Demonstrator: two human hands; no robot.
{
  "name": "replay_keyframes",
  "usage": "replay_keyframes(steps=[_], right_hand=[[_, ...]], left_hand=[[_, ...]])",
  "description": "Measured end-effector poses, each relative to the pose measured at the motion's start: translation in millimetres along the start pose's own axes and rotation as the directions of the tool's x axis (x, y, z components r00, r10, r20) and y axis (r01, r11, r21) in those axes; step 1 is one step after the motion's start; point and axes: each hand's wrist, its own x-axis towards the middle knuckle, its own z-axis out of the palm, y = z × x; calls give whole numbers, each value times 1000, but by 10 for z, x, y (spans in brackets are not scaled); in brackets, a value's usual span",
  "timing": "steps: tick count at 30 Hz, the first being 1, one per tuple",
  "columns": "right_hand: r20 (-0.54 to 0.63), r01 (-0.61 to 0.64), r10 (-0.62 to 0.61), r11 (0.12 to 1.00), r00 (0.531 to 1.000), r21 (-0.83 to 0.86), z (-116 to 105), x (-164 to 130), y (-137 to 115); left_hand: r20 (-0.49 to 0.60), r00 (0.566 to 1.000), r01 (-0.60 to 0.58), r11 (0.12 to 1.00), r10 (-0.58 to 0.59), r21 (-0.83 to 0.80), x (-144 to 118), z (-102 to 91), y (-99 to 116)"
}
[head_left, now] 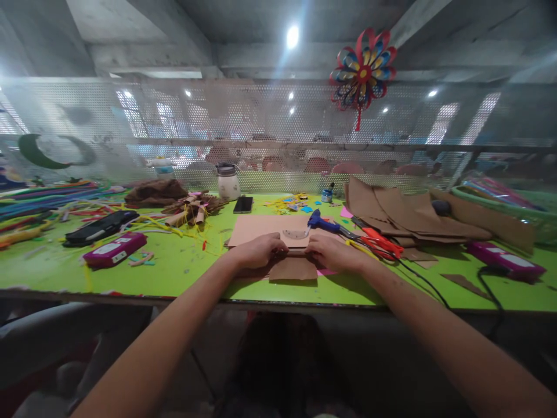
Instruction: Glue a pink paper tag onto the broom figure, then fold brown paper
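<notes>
Both hands, the left hand (260,251) and right hand (331,253), press their closed fingers on a brown cardboard piece (293,268) at the green worktop's (183,267) near edge. The cardboard looks light, stiff and creasable, best held by its edges. A blue glue gun (319,222) and red scissors (379,242) lie just right.

brown cardboard (292,268), lime-green table (187,264), red scissors (379,241)

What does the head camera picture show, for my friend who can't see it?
Two bare hands, left hand and right hand, press on brown cardboard on a green table. A blue glue gun and red scissors lie to the right.
</notes>
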Motion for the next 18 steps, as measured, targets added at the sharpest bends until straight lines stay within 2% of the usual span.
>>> replay_keyframes(steps=[6, 12, 15, 18], right_hand=[[-8, 19, -19, 999, 1000, -27, -47, 6, -66], [-73, -32, 26, 996, 997, -83, 62, 52, -112], [-120, -6, -12, 989, 993, -149, 100, 62, -133], [-159, 53, -92, 971, 983, -233, 82, 66, -167]], left_hand=[[-59, 998, -29, 998, 33, 61, 62, 83, -72], [-133, 991, 0, 992, 18, 129, 74, 120, -33], [-146, 989, 7, 996, 7, 89, 59, 84, -6], [-101, 994, 28, 999, -32, -37, 94, 0, -31]])
